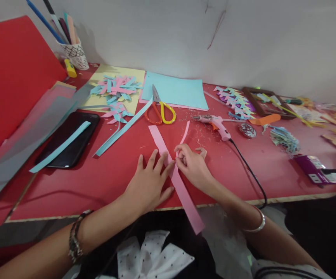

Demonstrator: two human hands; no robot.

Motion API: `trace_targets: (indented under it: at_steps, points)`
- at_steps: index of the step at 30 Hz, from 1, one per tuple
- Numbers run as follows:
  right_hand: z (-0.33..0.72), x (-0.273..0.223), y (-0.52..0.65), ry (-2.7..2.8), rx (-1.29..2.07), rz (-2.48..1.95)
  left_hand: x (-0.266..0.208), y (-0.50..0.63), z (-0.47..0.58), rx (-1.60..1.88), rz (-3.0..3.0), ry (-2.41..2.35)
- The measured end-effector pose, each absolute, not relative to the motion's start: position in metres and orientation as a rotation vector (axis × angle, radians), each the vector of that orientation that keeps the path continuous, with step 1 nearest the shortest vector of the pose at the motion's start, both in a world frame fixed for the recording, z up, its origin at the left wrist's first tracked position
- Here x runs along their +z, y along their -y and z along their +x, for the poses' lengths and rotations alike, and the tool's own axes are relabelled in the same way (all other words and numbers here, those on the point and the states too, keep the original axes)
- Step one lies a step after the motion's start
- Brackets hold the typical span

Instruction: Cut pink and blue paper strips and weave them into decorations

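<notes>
A long pink paper strip (186, 197) lies slantwise on the red table, its near end reaching past the front edge. My left hand (150, 180) rests flat with spread fingers, its fingertips on the strip. Close to the strip's right edge, my right hand (193, 164) has its thumb and index finger pinched on a narrow pink paper strip (186, 131), which curls up beyond the fingers. Whether the narrow piece is still joined to the wide one is hidden by my fingers. Scissors (160, 109) with red and yellow handles lie beyond, touching a light blue strip (124, 130).
A pink glue gun (214, 122) lies to the right, its black cord running over the front edge. At left are a black phone (77, 135) and leaning paper sheets (25, 135). Cut paper pieces (117, 87) and blue paper (179, 91) lie at the back.
</notes>
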State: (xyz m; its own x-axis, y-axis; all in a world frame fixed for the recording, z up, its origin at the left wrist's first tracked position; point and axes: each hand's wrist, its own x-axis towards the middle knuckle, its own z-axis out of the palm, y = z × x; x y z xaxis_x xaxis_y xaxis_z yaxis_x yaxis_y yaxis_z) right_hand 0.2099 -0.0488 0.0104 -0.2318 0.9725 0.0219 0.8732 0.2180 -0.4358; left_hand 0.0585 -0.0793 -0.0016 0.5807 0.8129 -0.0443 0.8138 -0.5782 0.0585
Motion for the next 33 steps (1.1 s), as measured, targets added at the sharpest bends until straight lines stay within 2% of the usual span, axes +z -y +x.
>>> trace_targets:
  at_steps: [16,26,33]
  points:
    - [0.217,0.007,0.062,2.187,0.530,-1.699,-0.001,0.081,0.059,-0.035,2.681,-1.357]
    - [0.218,0.007,0.067,2.112,0.536,-1.709,-0.006,0.082,0.054,0.187,2.789,-1.256]
    - [0.216,0.009,0.067,2.145,0.620,-1.732,0.001,0.088,0.058,0.103,2.718,-1.263]
